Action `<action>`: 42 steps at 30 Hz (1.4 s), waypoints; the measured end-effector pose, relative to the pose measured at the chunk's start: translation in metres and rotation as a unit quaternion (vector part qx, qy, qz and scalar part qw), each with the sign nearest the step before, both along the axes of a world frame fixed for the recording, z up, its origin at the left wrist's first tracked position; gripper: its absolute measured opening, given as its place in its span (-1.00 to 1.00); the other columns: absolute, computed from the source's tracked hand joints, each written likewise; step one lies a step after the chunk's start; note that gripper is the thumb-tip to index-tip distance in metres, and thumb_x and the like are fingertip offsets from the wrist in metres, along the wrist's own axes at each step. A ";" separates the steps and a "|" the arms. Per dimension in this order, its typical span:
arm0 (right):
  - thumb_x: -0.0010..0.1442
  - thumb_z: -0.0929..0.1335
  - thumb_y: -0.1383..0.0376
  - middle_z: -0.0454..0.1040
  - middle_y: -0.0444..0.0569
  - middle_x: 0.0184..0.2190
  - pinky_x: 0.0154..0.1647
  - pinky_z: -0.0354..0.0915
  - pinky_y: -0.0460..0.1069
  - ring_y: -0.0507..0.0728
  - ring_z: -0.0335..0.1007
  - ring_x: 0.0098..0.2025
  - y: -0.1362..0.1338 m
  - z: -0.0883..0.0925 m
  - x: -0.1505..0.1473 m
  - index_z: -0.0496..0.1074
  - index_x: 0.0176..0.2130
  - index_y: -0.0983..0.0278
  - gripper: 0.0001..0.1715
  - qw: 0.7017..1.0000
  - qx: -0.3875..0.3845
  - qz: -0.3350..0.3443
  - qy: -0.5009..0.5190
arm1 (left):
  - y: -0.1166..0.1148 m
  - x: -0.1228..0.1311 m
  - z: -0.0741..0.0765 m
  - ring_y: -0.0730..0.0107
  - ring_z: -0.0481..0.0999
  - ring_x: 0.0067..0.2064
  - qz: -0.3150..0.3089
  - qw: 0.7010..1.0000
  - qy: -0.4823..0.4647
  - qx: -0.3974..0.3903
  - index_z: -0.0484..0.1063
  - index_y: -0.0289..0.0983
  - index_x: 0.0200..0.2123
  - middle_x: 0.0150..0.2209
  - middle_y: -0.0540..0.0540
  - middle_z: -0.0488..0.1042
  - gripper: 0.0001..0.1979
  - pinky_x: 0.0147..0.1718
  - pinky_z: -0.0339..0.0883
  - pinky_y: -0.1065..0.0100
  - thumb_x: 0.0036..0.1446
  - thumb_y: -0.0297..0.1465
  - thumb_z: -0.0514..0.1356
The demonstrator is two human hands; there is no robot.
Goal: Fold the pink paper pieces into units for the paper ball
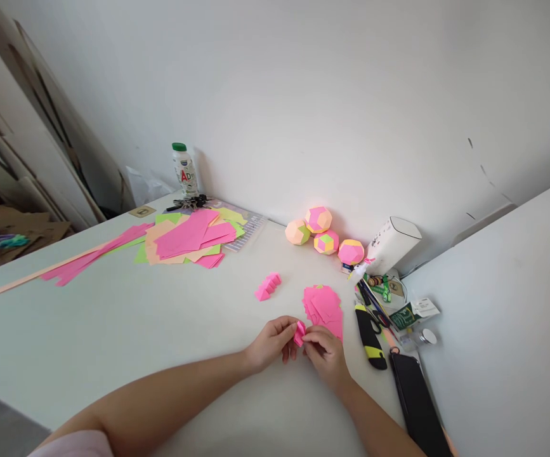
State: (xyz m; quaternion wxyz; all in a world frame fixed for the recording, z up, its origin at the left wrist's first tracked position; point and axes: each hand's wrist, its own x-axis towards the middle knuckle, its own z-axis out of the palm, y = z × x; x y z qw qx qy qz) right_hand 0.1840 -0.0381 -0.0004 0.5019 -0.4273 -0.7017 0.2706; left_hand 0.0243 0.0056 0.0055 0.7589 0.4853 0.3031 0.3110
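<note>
A small folded piece of pink paper (299, 333) is pinched between my two hands over the near part of the table. My left hand (275, 341) grips it from the left with thumb and fingers. On its right edge, the fingertips of my right hand (325, 355) are closed. Just beyond my hands lies a spread pile of pink paper pieces (323, 306), partly hidden by my right hand. A group of folded pink pieces (268, 286) stands to the left of that pile.
Faceted paper balls (318, 219) rest near the wall. Pink, green and peach paper sheets (189, 235) cover the back left, near keys (193, 202) and a bottle (185, 170). Along the right are a white box (393, 244), a black-and-yellow cutter (370, 336) and a black case (417, 400).
</note>
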 end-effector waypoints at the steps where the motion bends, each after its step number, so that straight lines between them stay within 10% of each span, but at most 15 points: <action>1: 0.16 0.29 0.45 0.41 -0.03 -0.37 -0.58 0.33 -0.08 0.00 0.35 -0.57 0.000 0.001 0.000 0.46 -0.31 0.20 -0.80 1.000 0.003 -0.004 -0.002 | 0.000 0.000 0.000 0.50 0.35 -0.61 -0.005 1.000 0.001 0.002 0.34 -0.32 -0.30 -0.60 0.04 0.35 -0.64 -0.69 0.17 0.48 0.09 -0.10 0.09; 28: 0.23 0.23 0.38 0.43 0.03 -0.33 -0.41 0.38 0.00 0.12 0.40 -0.38 -0.005 -0.002 -0.001 0.48 -0.20 0.16 -0.74 0.993 0.061 0.007 -0.102 | -0.001 -0.002 -0.009 0.61 0.21 -0.68 -0.034 0.999 0.026 0.028 0.31 -0.32 -0.12 -0.57 0.08 0.29 -0.57 -0.67 0.07 0.47 0.09 -0.10 0.11; 42: 0.14 0.34 0.28 0.37 -0.09 -0.49 -0.57 0.31 -0.06 0.03 0.34 -0.58 -0.001 0.000 0.000 0.44 -0.43 0.23 -0.87 0.986 -0.157 0.005 0.059 | -0.004 -0.006 -0.004 0.54 0.22 -0.60 -0.081 0.995 0.005 0.061 0.26 -0.30 -0.02 -0.59 0.09 0.28 -0.66 -0.54 0.12 0.43 0.14 -0.33 0.06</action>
